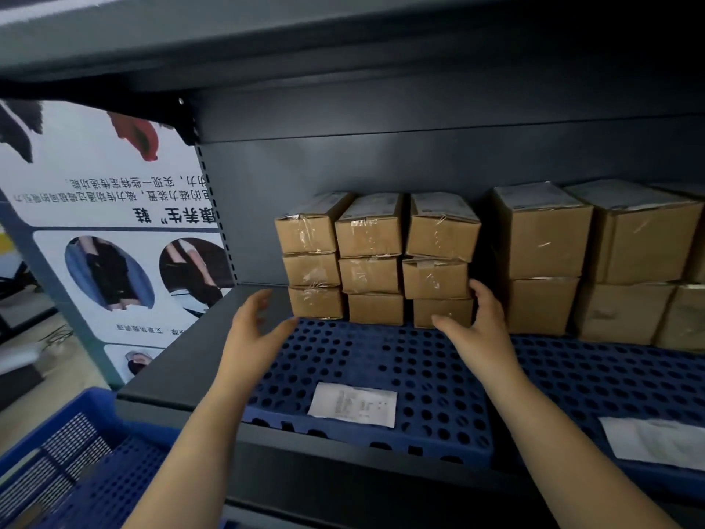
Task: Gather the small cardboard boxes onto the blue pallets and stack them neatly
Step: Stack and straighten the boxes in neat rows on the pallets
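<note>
Squaring small box stack [375, 257], at back of blue pallet [366, 379] on shelf. Left hand [253, 330] open, apart. Right hand [478, 324] open grip, touching side. Press evenly; align columns.

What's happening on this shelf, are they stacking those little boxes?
A person is tidying small cardboard boxes stacked three wide and three high at the back of a blue pallet on a dark shelf. The right hand touches the stack's right side; the left hand hovers open just short of its left side. Larger boxes sit on the neighbouring pallet, and a paper slip lies on the near pallet.
</note>
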Action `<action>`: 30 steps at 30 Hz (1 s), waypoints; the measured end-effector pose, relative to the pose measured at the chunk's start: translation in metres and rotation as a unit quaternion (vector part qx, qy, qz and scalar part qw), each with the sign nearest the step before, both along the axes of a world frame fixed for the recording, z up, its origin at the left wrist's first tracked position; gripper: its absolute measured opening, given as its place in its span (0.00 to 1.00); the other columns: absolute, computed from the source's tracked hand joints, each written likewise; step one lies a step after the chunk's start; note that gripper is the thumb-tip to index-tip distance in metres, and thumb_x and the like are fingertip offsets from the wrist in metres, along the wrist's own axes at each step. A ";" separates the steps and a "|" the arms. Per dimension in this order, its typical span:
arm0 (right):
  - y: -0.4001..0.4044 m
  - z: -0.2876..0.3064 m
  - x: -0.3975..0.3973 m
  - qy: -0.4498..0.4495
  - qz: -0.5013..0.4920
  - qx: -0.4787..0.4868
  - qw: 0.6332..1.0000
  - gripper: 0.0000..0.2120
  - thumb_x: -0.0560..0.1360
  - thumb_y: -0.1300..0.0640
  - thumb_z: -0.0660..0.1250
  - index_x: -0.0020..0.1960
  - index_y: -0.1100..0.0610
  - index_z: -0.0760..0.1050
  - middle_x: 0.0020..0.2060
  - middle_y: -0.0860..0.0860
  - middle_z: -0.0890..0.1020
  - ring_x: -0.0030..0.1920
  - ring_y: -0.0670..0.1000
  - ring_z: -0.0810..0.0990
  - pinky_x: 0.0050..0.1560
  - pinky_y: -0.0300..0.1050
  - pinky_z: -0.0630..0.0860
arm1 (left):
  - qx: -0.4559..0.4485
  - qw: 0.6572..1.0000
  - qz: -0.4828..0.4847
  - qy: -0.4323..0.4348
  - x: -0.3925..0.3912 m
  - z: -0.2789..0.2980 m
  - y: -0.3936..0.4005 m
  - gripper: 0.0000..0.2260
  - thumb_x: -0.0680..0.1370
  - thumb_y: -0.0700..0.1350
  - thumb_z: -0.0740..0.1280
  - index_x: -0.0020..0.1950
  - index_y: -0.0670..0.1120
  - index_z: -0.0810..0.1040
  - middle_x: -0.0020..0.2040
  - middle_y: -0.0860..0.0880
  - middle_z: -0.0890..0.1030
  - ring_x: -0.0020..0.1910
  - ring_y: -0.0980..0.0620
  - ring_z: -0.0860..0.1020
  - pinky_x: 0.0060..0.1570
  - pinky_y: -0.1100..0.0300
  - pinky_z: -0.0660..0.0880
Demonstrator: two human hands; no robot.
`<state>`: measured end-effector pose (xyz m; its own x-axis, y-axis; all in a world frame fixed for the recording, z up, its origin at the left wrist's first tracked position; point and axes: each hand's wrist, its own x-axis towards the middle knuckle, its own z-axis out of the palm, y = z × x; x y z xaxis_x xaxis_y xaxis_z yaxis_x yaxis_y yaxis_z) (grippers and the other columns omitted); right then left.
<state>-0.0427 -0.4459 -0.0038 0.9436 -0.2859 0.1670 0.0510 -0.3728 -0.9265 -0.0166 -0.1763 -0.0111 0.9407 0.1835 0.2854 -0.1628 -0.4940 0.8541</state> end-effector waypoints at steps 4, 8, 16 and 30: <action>-0.002 -0.003 0.019 0.025 0.012 0.049 0.998 0.42 0.72 0.54 0.71 0.77 0.49 0.48 0.75 0.49 0.57 0.72 0.52 0.60 0.69 0.48 0.60 | -0.057 0.998 -0.014 0.034 0.029 -0.002 0.008 0.31 0.72 0.46 0.73 0.71 0.52 0.64 0.69 0.49 0.69 0.62 0.49 0.70 0.61 0.48 0.70; -0.002 -0.006 0.027 0.037 0.003 0.100 0.994 0.44 0.71 0.55 0.72 0.77 0.49 0.47 0.73 0.50 0.62 0.70 0.52 0.64 0.65 0.45 0.63 | -0.080 0.994 -0.054 0.048 0.052 -0.003 0.010 0.33 0.71 0.45 0.73 0.73 0.52 0.62 0.68 0.48 0.68 0.61 0.51 0.69 0.58 0.53 0.70; 0.003 -0.005 0.029 0.049 -0.039 0.148 0.987 0.42 0.70 0.50 0.72 0.76 0.46 0.50 0.72 0.50 0.64 0.69 0.52 0.65 0.66 0.46 0.63 | -0.150 0.974 -0.157 0.059 0.086 0.004 0.019 0.33 0.72 0.51 0.71 0.74 0.58 0.59 0.71 0.47 0.67 0.66 0.50 0.69 0.56 0.58 0.66; 0.005 0.009 0.040 0.082 -0.025 0.170 0.982 0.57 0.55 0.39 0.78 0.76 0.45 0.52 0.71 0.50 0.67 0.70 0.54 0.65 0.73 0.55 0.59 | -0.217 0.908 -0.326 0.151 0.118 0.016 0.029 0.43 0.65 0.55 0.76 0.73 0.61 0.56 0.61 0.47 0.78 0.59 0.46 0.77 0.63 0.43 0.71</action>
